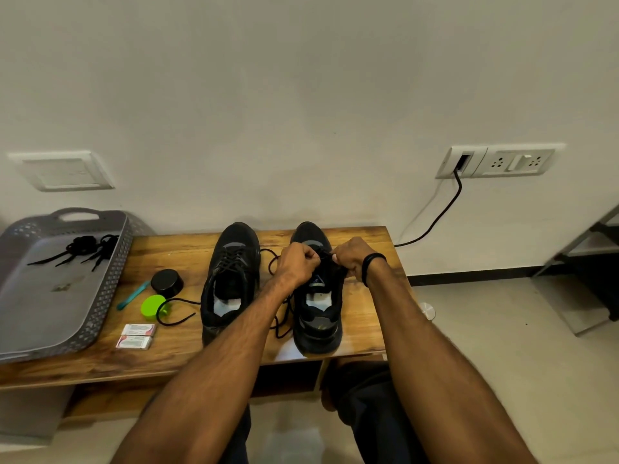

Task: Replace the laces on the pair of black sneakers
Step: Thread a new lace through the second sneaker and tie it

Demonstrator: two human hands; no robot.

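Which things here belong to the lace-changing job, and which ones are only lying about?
For the job: left sneaker, right sneaker, black lace, loose laces in grey tray.
Lying about: black jar, green lid, teal stick, two small boxes.

Table (361, 296): left sneaker (231, 283) and right sneaker (318, 316) side by side, toes far. Lace (278, 316) lies between them. My left hand (296, 264) and right hand (348, 259) over the right sneaker. Tray (50, 296) far left, spare laces (87, 247) in its far end. Between tray and left sneaker: tin (166, 282), spoon (133, 295), cap (152, 307); two small boxes (135, 336) nearer
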